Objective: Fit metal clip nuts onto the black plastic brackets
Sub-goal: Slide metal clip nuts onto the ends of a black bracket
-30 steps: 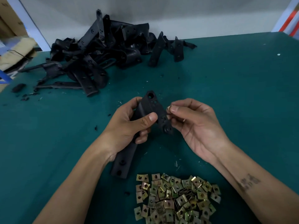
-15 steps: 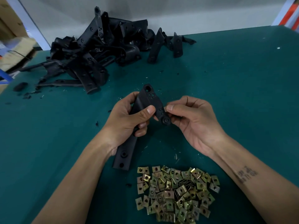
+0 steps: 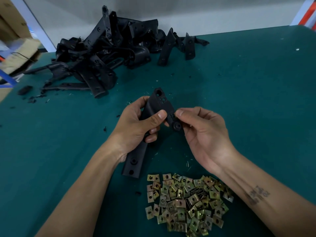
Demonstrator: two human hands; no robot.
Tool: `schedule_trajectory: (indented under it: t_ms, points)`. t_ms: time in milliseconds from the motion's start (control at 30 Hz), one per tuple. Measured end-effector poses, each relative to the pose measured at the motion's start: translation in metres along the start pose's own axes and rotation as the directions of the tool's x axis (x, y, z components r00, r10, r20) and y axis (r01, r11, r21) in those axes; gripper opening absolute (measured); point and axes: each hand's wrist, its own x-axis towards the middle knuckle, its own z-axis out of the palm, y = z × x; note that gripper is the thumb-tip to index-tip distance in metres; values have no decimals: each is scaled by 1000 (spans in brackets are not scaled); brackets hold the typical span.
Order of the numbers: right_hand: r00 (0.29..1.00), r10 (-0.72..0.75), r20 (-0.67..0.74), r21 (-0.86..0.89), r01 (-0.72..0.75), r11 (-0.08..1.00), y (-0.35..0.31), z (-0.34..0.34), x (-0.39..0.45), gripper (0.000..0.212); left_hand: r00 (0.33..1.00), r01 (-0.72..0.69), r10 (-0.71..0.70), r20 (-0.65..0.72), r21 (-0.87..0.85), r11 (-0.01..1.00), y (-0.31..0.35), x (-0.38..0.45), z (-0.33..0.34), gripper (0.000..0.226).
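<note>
One black plastic bracket (image 3: 152, 115) is held up above the green surface (image 3: 239, 100), just beyond the heap of clip nuts (image 3: 186, 204). The left hand (image 3: 136, 127) is curled round the bracket's middle, thumb across its face. The right hand (image 3: 203, 132) pinches at the bracket's right-hand tab with thumb and fingertips; a sliver of metal seems to show there, so it probably holds a clip nut, though that is too small to be sure of. The step in hand looks like seating a nut on that tab. Next it would need pushing home until its hole meets the tab's hole. The loose nuts number several dozen, too tangled to count exactly. Beyond the held bracket lies a pile of brackets (image 3: 106, 53), perhaps a dozen or more.
</note>
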Motion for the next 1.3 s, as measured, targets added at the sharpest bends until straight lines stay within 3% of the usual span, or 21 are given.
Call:
schedule_trajectory:
  t_ms: [200,267,700,800,900,967,1067,1133,1233,1300]
  points:
    - [998,-39,54,-53,42,998,-2,2,-4,12,1000,-1,1,20,16,1000,0,0,1,38]
    - [999,-1,54,-43,3,999,-3,-1,-4,22,1000,0,0,22,9,1000,0,-1,1,39]
    - [945,171,279,-90,-152,984,-14,-8,-5,30,999,-25,24,-20,-14,1000,1,-5,-2,22]
    - [930,208,303,-141,-172,975,-19,-12,-4,38,1000,7,-9,-25,-87,996,4,-2,-4,16]
    - [958,151,245,-314,-69,947,-17,-15,-3,28,998,58,-55,20,-237,970,7,0,-9,17]
    - [946,126,300,-497,42,867,-17,-16,-5,14,996,90,-79,50,-291,952,10,-1,-12,26]
    - [827,280,487,-803,299,515,-16,-10,-16,12,991,132,-126,39,-291,948,11,-1,-13,32]
    - [756,397,520,-851,423,311,-11,-4,-24,18,989,146,-145,23,-272,951,11,0,-11,28]
    - [742,413,528,-844,510,164,-4,7,-34,25,987,155,-160,4,-270,950,11,0,-8,24]
    - [748,379,545,-828,551,104,-2,12,-38,15,987,155,-161,-2,-269,951,11,0,-7,23]
